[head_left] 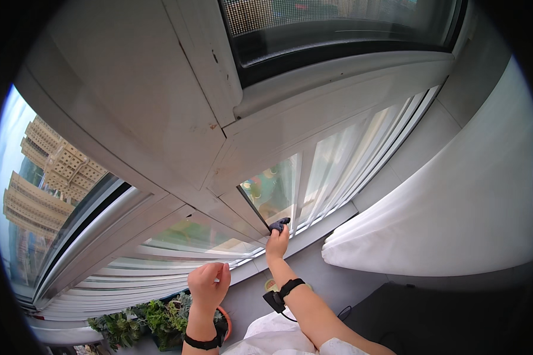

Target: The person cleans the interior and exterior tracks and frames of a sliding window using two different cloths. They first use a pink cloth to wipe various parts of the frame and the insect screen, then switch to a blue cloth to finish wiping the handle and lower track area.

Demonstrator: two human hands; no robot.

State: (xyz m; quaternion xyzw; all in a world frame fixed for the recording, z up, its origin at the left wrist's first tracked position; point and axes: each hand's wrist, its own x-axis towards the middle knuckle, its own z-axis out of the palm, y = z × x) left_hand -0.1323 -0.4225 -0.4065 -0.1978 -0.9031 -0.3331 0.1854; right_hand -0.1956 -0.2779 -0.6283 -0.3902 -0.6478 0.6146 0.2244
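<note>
My right hand (pixel 276 241) is closed around a bunched dark cloth (pixel 279 225). The cloth presses against the low part of the white window frame (pixel 243 216), beside the bottom corner of a glass pane (pixel 272 189). Left of it, my left hand (pixel 208 285) is raised in a loose fist in front of the lower glass, and nothing shows in it. Both wrists wear black bands, and a small dark box (pixel 274 302) hangs from the right one. The fingertips of my left hand are turned out of sight.
A white curtain (pixel 444 219) hangs at the right. Potted green plants (pixel 166 319) stand at the lower left on the grey tiled floor (pixel 331 284). White railing bars (pixel 314 183) show behind the glass. Tall beige buildings (pixel 59 165) are outside at the left. A dark flat surface (pixel 432 319) lies lower right.
</note>
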